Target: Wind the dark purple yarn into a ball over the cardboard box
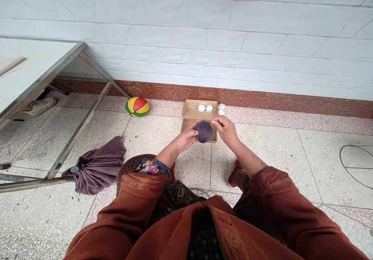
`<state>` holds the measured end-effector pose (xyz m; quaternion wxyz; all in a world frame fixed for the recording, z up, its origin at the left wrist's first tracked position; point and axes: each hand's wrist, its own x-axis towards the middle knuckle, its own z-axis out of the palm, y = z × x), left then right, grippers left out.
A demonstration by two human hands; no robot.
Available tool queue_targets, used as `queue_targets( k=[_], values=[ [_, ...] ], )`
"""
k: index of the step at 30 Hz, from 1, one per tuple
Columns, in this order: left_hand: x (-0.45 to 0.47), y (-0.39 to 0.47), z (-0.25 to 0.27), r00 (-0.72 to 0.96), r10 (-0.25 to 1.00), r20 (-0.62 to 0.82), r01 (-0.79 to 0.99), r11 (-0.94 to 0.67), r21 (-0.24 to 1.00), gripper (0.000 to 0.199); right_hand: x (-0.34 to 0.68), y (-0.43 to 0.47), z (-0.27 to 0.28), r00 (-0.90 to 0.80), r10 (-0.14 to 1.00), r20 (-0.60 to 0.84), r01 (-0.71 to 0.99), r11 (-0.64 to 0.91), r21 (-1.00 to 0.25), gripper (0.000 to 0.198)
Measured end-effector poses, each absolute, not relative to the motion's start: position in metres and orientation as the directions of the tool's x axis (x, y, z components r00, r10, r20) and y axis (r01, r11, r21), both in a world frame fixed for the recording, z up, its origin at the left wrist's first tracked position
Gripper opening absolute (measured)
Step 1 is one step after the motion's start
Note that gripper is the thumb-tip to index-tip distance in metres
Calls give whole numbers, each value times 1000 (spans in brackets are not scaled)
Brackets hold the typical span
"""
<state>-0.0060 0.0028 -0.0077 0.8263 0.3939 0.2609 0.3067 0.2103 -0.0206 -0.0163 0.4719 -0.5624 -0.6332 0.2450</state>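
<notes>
My left hand (185,138) is closed around a ball of dark purple yarn (204,131), held up between my knees. At the right side of the ball my right hand (225,130) pinches with thumb and forefinger; a strand of the yarn seems to be there, though it is too thin to make out well. Below and behind the ball stands an open cardboard box (192,113) on the floor. White balls of string (201,107) lie in its lid side, with loose ends trailing. The ball and my hands hide part of the box.
White balls (222,107) sit on the floor right of the box, near the tiled wall (204,38). Left are a colourful ball (137,107), a folded purple umbrella (99,164) and a metal-framed table (49,67) with a shoe (42,106) beneath. A wire loop (345,166) lies far right.
</notes>
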Motion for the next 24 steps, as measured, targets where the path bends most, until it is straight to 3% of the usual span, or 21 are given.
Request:
queue_targets(
  k=[6,13,19,24],
  values=[
    [-7,2,-7,760,632,-154,-359,605,711,68,200,-22,-36,60,977,204,415,162,-896,27],
    [0,2,8,641,761,-95,-471,488,734,73,192,-31,-50,-111,984,137,537,176,-825,21],
    [3,11,9,457,883,-103,-508,354,785,66,191,-41,-40,-346,925,161,582,345,-736,22],
    [1,17,-1,339,925,-174,-410,312,857,59,190,-49,-23,-451,864,225,500,453,-738,27]
  ],
)
